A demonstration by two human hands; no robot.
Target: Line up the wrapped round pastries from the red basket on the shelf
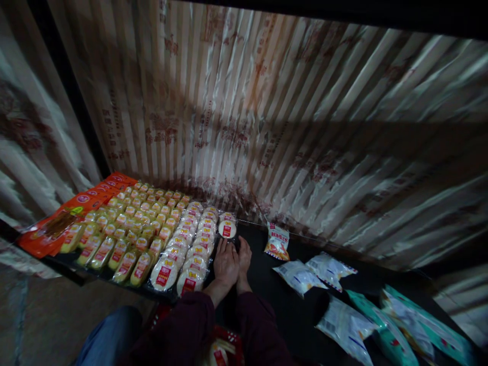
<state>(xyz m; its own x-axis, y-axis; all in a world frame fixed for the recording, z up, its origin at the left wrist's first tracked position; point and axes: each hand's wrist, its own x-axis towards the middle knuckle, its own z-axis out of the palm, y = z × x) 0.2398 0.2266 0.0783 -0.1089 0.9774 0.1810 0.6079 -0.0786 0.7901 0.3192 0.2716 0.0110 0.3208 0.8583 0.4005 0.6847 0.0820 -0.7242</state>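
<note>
My left hand (226, 263) reaches forward on the black shelf (263, 284), its fingertips closed at the near edge of a round white cake in clear wrapping (227, 230). This cake has a red label and lies at the front of a short third column, over another cake mostly covered. Close against the left hand is my right hand (244, 254), its fingers apart and slightly bent, beside the cake's right corner. I see nothing held in it. Left of my hands, two columns of overlapping round white cakes (192, 259) run toward the back.
Rows of small yellow wrapped cakes (125, 223) and orange packets (76, 216) fill the shelf's left side. Rightward lie a red-and-white snack bag (277, 241), several silvery-white bags (343, 325) and teal packets (385, 330). Below my arms is a red basket (234, 338) with wrapped goods.
</note>
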